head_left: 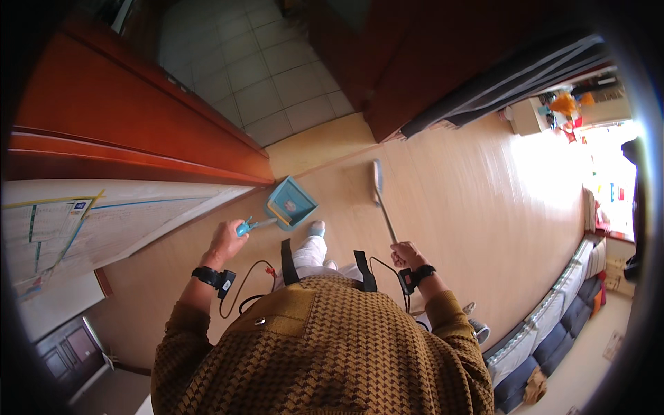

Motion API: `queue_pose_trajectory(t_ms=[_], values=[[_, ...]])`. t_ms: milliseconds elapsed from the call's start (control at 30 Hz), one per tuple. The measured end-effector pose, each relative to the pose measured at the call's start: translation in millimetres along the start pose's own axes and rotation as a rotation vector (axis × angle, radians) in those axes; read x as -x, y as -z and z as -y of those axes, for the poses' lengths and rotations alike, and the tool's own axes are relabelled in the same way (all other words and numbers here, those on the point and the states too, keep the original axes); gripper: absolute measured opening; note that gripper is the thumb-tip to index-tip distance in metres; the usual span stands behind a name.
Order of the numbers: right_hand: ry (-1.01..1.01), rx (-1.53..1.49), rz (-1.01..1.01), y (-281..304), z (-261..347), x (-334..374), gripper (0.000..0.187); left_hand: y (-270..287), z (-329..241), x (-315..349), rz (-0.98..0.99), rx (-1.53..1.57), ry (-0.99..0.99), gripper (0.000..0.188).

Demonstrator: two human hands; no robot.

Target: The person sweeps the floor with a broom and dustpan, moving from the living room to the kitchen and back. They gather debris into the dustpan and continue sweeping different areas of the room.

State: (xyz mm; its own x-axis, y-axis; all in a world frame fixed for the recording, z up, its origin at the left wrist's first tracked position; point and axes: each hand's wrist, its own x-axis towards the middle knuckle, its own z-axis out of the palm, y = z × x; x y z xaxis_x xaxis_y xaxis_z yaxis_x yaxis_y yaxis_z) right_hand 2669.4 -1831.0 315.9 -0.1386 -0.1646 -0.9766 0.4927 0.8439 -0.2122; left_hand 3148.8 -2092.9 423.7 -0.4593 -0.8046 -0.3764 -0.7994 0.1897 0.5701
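- Head view: the left hand [227,242] is closed round the handle of a blue dustpan [291,189].
- The dustpan sits near the floor's [456,207] edge, just beside the corner of a red-brown panel [152,111].
- The right hand [409,255] grips a broom [377,184], its head near the floor's edge at the yellowish threshold [321,146].

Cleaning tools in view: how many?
2: a blue, box-shaped plastic dustpan in the left grip, and a long, grey-handled broom in the right grip. Dark edges could hide others.
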Motion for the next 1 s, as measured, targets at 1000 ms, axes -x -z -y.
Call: queue_pose_trajectory(t_ms=[1000], values=[[-0.09,0.102,0.473,-150.2,376.6,-46.5,0.019,69.8,-114.5,-24.9,-0.196,0.313,0.572,0.013]])
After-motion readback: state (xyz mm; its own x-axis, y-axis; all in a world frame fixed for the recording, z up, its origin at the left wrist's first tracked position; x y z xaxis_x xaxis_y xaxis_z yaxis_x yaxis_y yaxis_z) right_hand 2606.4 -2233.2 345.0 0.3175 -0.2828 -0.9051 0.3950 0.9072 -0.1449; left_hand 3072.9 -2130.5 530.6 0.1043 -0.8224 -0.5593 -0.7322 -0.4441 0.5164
